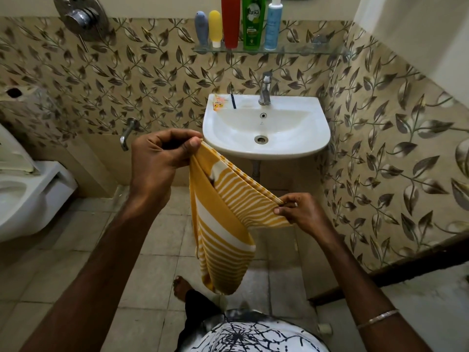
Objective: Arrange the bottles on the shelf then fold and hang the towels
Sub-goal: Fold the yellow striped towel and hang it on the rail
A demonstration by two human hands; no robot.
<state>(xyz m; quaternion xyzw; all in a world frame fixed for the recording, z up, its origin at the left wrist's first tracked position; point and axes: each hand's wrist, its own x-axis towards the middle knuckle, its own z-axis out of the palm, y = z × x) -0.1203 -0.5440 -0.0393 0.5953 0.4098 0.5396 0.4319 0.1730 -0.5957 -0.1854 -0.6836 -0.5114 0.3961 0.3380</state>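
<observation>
Both forearms reach forward from the bottom of the view, above a black-and-white patterned shirt (253,336), and between them hangs the yellow-and-white striped towel (223,224). It is doubled over, its layered upper edge stretched on a slant in front of the sink, the loose fold drooping toward the tiled floor (152,275) near a bare foot (181,288). The left hand (162,153) holds the higher corner, thumb and curled fingers pinching the cloth just before the basin's rim. The right hand (299,212), lower and closer in, pinches the other end of the edge between thumb and fingertips; a thin bangle (378,318) circles that wrist.

Behind the towel, the white sink (312,138) is fixed to the leaf-patterned wall, a chrome tap (265,88) at its back. Above it a glass shelf (304,49) carries five bottles standing in a row: a grey bottle (201,27), a yellow bottle (215,27), a red bottle (230,21), a green bottle (253,21) and a pale blue bottle (273,26). A round shower control (81,16) sits upper left, a wall spout (127,133) lower down, and a white toilet (25,194) stands at the left edge.
</observation>
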